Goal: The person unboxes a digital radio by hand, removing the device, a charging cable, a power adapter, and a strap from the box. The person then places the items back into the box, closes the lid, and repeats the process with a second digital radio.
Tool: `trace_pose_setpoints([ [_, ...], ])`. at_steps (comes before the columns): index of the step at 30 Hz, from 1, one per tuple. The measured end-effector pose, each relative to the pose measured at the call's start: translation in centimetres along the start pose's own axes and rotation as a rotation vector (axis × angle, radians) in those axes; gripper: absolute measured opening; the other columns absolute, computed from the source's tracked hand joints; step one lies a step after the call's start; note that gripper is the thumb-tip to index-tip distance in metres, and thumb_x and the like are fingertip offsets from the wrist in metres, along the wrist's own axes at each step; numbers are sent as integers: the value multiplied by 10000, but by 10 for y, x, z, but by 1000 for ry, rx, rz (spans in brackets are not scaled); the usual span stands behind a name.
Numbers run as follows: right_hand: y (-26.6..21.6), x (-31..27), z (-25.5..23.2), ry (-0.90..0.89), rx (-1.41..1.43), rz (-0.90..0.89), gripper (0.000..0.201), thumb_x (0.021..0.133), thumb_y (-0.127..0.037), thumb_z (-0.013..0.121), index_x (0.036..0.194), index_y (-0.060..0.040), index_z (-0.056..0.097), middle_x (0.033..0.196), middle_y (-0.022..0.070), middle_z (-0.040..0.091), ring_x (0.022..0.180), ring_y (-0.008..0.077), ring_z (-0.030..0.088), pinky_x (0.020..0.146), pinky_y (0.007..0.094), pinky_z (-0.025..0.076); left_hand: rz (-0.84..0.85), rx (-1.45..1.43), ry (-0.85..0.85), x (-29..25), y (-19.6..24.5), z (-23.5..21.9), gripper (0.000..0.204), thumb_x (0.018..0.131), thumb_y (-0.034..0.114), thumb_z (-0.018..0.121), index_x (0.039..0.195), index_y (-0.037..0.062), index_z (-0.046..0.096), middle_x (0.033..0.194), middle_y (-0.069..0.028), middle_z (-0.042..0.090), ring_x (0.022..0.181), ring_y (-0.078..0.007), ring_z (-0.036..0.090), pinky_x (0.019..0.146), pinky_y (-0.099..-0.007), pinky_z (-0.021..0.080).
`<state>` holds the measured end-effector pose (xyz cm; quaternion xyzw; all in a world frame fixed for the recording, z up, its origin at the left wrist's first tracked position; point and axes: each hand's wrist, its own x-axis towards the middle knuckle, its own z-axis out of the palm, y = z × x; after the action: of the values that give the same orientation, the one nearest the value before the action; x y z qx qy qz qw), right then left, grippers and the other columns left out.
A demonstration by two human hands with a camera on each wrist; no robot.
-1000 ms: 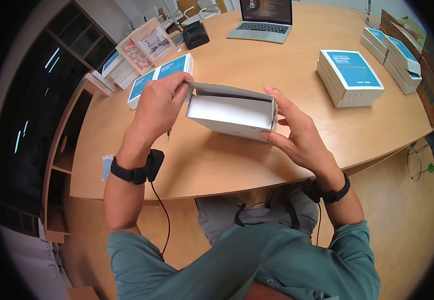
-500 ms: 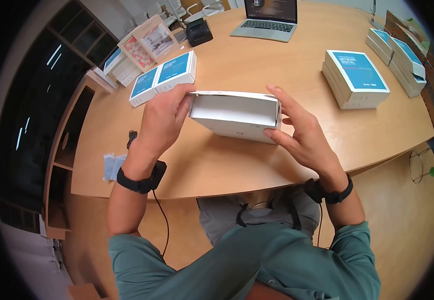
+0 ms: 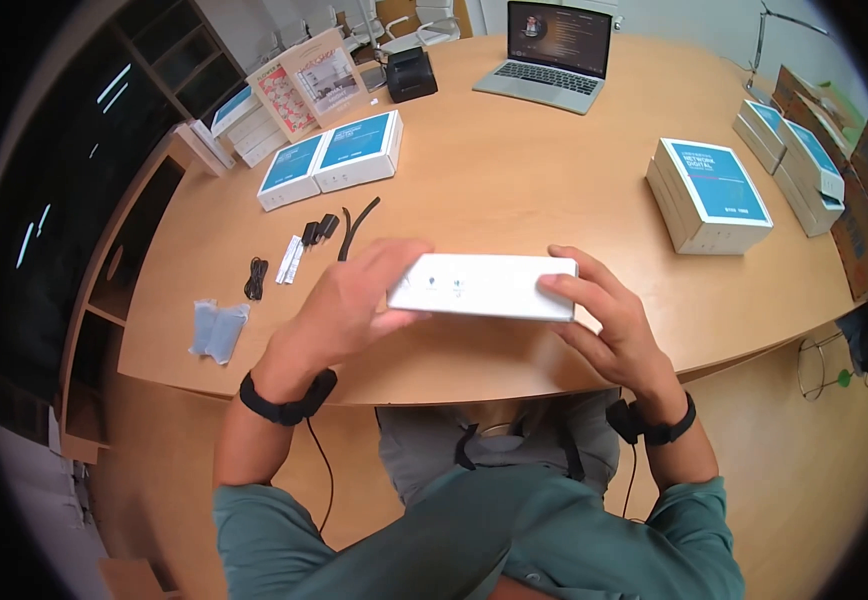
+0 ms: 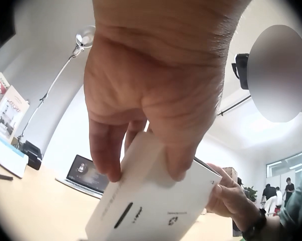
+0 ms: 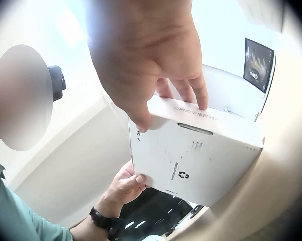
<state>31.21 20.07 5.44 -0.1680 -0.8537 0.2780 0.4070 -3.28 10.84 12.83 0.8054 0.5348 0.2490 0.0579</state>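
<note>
Both hands grip a white cardboard box (image 3: 484, 290) over the near part of the table, its narrow printed side facing up in the head view. My left hand (image 3: 346, 300) holds the left end, with fingers on one face and thumb on another, as the left wrist view shows. At the right end, my right hand (image 3: 609, 325) pinches the box between thumb and fingers. The right wrist view shows a recycling mark and a dark slot on the box (image 5: 191, 155). Its inside is hidden now.
On the left lie a wrapped packet (image 3: 219, 331), a coiled black cable (image 3: 256, 278), white strips (image 3: 291, 260), black adapters (image 3: 319, 231) and black strips (image 3: 356, 226). Blue-topped boxes (image 3: 359, 140) stand behind, with a stack (image 3: 714, 190) at right. A laptop (image 3: 544, 85) sits at the back.
The box's open top, showing a white interior, has closed and turned out of sight. The box has tilted and come lower, nearer the body, with both hands still on it.
</note>
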Motion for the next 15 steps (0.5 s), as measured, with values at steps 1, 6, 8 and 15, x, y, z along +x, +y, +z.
trace_pose_setpoints([
  [1,-1,-5,1,20,-13,-24,631,893,-93,866,1497,-113,684,1626,274,516,1323,416,663,1107,446,541,88,86,-30,-6,1,3,719,768,89,916,1422,22,624,1392,-197,705,1233,-409,712,1019,-444,603],
  [6,-10,-53,20,122,1100,753,907,1117,-500,619,1785,-190,91,1684,241,456,1258,390,732,1039,487,638,257,344,273,-36,0,44,696,693,98,919,1349,36,694,1272,-185,761,1015,-365,791,831,-422,654],
  [8,-15,-46,23,92,1232,819,899,1118,-478,623,1783,-199,86,1654,238,485,1186,390,761,972,475,678,320,351,314,-39,1,56,710,680,97,919,1351,37,697,1271,-184,765,1012,-373,793,831,-423,654],
  [15,-29,-14,25,145,1128,843,949,1083,-222,642,1783,-271,3,1643,199,489,1214,389,749,903,438,713,40,-131,203,-44,10,71,672,984,288,851,1543,61,553,1631,-239,479,1303,-334,671,1011,-402,605],
])
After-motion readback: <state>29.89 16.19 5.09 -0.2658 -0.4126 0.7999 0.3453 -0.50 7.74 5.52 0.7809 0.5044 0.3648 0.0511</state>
